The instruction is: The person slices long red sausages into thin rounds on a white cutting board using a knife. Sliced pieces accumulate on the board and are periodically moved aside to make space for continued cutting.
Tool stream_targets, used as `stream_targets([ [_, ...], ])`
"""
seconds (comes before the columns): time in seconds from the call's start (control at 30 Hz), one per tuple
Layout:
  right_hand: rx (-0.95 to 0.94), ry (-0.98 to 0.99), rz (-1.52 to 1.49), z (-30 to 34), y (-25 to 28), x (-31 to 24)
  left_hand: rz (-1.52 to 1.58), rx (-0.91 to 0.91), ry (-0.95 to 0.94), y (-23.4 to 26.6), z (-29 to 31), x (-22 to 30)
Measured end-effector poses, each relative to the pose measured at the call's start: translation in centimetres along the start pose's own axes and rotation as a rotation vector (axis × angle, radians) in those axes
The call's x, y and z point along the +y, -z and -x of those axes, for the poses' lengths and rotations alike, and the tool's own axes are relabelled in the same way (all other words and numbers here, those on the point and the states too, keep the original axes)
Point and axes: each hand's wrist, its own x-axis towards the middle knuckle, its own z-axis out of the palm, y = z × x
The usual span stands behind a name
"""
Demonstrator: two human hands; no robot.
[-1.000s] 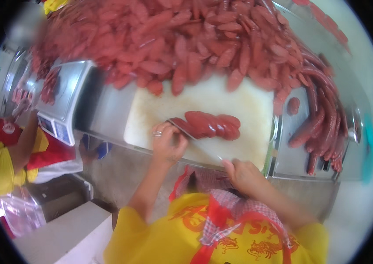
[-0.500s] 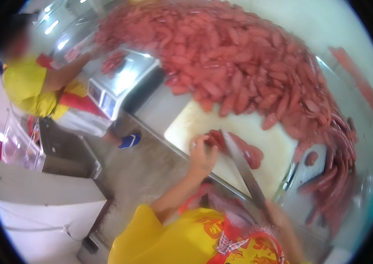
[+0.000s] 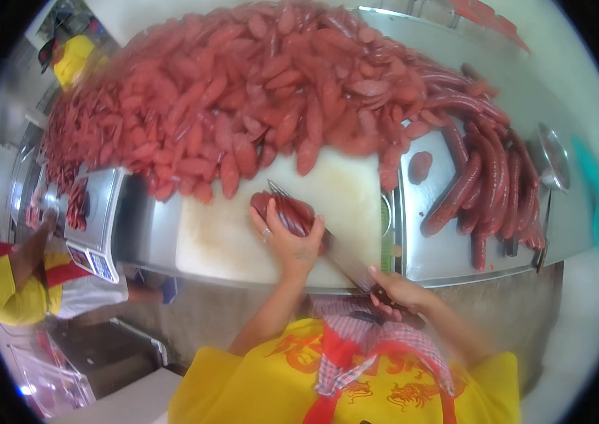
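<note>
My right hand (image 3: 407, 293) is wrapped round the dark handle of a long knife (image 3: 350, 266). Its blade slants up and left across the white cutting board (image 3: 200, 237), and the tip shows just past a bunch of sausage slices (image 3: 292, 214). These dark red slices lean together over the blade. My left hand (image 3: 291, 244), wearing a ring, clasps the bunch between thumb and fingers. The blade's middle part is hidden by the slices and that hand. Beyond the board rises a large heap of sliced sausage (image 3: 243, 92), its near slices overlapping the board's far edge.
Whole sausages (image 3: 494, 184) lie piled on the metal table (image 3: 423, 244) at right, near a metal bowl (image 3: 552, 157). A scale (image 3: 98, 212) with slices on it stands at left. One co-worker (image 3: 13, 290) reaches in beside it; another person (image 3: 73, 60) is farther back.
The view has swung right, bringing the whole sausages fully into sight. My left hand has closed round the slices, which now sit gathered against the blade. The co-worker appears farther left.
</note>
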Motion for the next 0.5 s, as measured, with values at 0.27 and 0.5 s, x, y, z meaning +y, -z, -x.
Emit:
stream_targets([
  [0.27, 0.351, 0.531, 0.067, 1.4, 3.7, -13.7, 0.419, 0.236, -0.532, -7.6, -18.5, 7.7],
  [0.5, 0.584, 0.579, -0.207, 5.5, 9.0, -12.2, -0.225, 0.077, -0.483, -16.9, -29.1, 12.8],
])
